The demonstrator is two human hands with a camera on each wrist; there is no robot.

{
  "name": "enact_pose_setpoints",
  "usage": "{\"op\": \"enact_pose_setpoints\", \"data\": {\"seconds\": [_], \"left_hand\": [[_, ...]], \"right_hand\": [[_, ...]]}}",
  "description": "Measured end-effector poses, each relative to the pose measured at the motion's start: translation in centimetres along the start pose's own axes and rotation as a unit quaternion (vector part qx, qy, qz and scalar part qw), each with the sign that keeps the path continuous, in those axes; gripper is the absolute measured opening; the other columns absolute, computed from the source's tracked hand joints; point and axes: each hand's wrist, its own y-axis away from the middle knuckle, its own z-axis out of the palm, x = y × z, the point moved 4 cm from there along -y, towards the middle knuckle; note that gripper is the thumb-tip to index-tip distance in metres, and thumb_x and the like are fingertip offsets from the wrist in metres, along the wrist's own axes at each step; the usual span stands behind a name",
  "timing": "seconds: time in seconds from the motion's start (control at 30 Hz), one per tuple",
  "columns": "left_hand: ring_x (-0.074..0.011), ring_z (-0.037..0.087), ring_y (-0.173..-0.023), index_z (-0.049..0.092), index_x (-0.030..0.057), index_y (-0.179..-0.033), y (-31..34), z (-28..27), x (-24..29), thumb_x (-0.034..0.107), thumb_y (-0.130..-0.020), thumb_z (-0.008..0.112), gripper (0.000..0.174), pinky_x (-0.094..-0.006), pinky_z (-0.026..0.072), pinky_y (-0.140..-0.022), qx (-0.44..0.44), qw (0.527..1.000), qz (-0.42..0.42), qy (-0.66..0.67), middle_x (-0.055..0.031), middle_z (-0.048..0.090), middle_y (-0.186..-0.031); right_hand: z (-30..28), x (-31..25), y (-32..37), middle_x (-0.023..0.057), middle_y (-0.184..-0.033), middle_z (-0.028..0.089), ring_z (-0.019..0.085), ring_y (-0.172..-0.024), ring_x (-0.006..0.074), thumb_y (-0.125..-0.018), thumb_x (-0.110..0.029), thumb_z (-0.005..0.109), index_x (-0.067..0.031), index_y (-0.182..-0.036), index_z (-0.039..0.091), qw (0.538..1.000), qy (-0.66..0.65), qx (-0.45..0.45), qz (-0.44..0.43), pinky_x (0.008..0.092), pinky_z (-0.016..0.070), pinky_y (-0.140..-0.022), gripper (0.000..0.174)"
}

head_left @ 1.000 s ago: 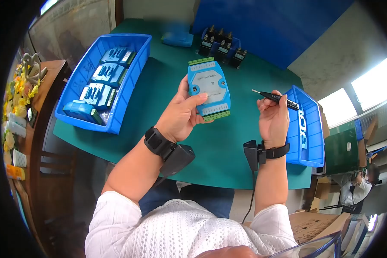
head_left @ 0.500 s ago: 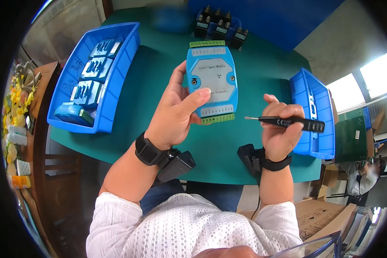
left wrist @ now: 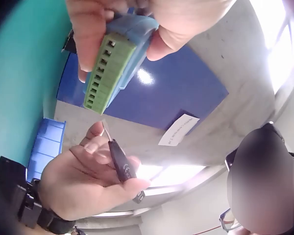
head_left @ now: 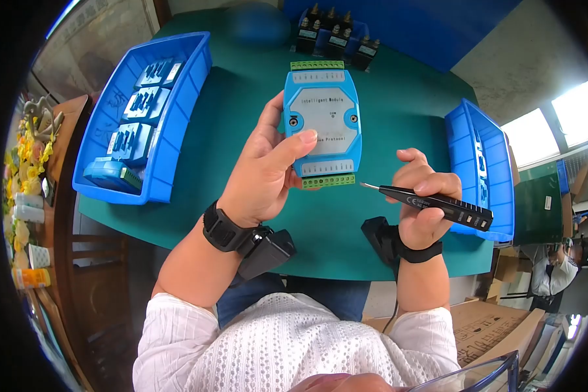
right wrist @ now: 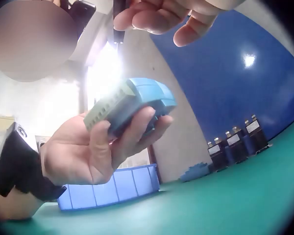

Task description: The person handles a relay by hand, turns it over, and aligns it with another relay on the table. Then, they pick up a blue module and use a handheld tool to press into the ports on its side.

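Note:
In the head view the left hand (head_left: 260, 160) grips a blue module (head_left: 323, 124) with a grey label, its thumb across the face. Green terminal strips (head_left: 328, 181) line the module's two short ends. The right hand (head_left: 424, 196) pinches a black pen-like screwdriver (head_left: 438, 204), its metal tip pointing left, close to the lower strip's right end. In the left wrist view the screwdriver (left wrist: 120, 160) points up at the green strip (left wrist: 104, 73), with a small gap. The right wrist view shows the left fingers (right wrist: 139, 125) curled under the module (right wrist: 149, 93).
A blue bin (head_left: 160, 153) with several blue modules stands at the left of the green table (head_left: 242, 85). Another blue bin (head_left: 464, 140) is at the right. Several black components (head_left: 336, 40) sit at the back. Far right, another person (head_left: 556, 271) is in view.
The module appears larger and higher in the head view than a second ago. The right hand has turned the screwdriver and brought its tip leftward, near the lower green strip.

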Motion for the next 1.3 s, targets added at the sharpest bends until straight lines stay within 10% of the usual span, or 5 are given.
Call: {"op": "enact_pose_setpoints", "data": {"seconds": [0.77, 1.3], "left_hand": [[-0.0197, 0.051, -0.106, 0.018, 0.0026, -0.134, 0.7, 1.0, 0.6, 0.015, -0.079, 0.064, 0.073, -0.0293, 0.0491, -0.077, -0.011, 0.990, 0.120, -0.069, -0.0144, 0.048, -0.117], [-0.0100, 0.054, -0.078, 0.019, 0.0021, -0.134, 0.6, 0.4, 0.5, 0.018, -0.077, 0.066, 0.076, -0.0194, 0.0434, -0.051, -0.006, 0.990, 0.097, -0.105, -0.0115, 0.056, -0.101]], "right_hand": [[0.1, -0.5, 0.0, 0.0027, -0.061, 0.056, 0.056, -0.057, 0.0142, -0.083, -0.042, 0.058, -0.0095, -0.087, 0.047, 1.000, 0.020, -0.012, -0.020, 0.0415, 0.0360, -0.090, 0.034], [0.3, -1.0, -0.3, 0.0030, -0.062, 0.057, 0.057, -0.058, 0.0162, -0.077, -0.035, 0.068, -0.0082, -0.081, 0.054, 0.994, 0.100, -0.042, -0.008, 0.0416, 0.0386, -0.089, 0.031]]}}
